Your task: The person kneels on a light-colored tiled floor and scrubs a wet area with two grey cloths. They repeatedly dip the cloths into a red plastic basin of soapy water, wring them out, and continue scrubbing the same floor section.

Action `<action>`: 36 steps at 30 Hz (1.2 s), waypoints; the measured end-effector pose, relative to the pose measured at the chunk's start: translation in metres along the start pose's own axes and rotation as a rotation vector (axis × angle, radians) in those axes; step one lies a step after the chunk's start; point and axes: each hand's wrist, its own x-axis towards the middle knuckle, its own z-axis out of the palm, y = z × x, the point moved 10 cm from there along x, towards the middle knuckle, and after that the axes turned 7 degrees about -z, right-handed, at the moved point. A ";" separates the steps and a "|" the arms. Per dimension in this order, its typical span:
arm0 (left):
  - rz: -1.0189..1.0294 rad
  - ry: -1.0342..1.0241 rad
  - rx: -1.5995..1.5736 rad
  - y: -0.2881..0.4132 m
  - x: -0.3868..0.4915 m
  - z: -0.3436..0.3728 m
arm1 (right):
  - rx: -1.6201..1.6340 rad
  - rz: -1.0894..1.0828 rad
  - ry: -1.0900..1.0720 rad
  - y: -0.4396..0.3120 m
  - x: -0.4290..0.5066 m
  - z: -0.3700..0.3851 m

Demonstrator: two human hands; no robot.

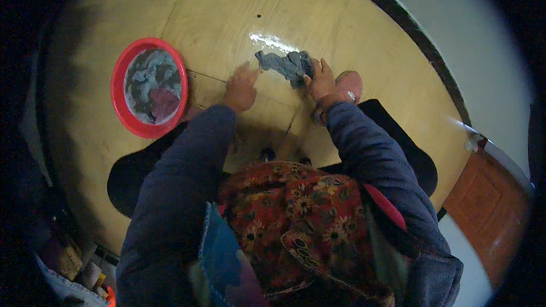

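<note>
A wet grey cloth [281, 65] lies bunched on the tan floor, in front of me. My right hand [320, 80] is at the cloth's right end, its fingers apart and touching or just beside the edge; whether it grips the fabric cannot be told. My left hand [242, 87], slightly blurred, is left of the cloth with its fingers apart and nothing in it. To the left stands a red plastic basin [118, 89] holding foamy water, with a pinkish cloth [164, 104] partly under the suds.
A pink slipper [352, 83] shows beside my right wrist. Wet, shining floor [273, 42] lies beyond the cloth, with a small dark bit [259, 16] farther off. A brown panelled door [490, 204] is at the right, and assorted items [89, 275] lie at the lower left.
</note>
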 end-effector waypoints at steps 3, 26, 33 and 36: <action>0.113 -0.078 -0.105 -0.001 -0.007 0.025 | 0.032 0.002 0.142 -0.001 0.009 0.025; -1.289 0.259 -0.046 -0.350 -0.064 -0.124 | -0.264 0.005 -0.210 -0.013 0.021 0.068; -1.064 0.731 0.102 -0.423 -0.101 -0.203 | -0.188 0.026 -0.214 -0.023 0.022 0.058; -0.891 0.739 -0.234 -0.472 -0.106 -0.231 | -0.206 0.026 -0.224 -0.022 0.024 0.060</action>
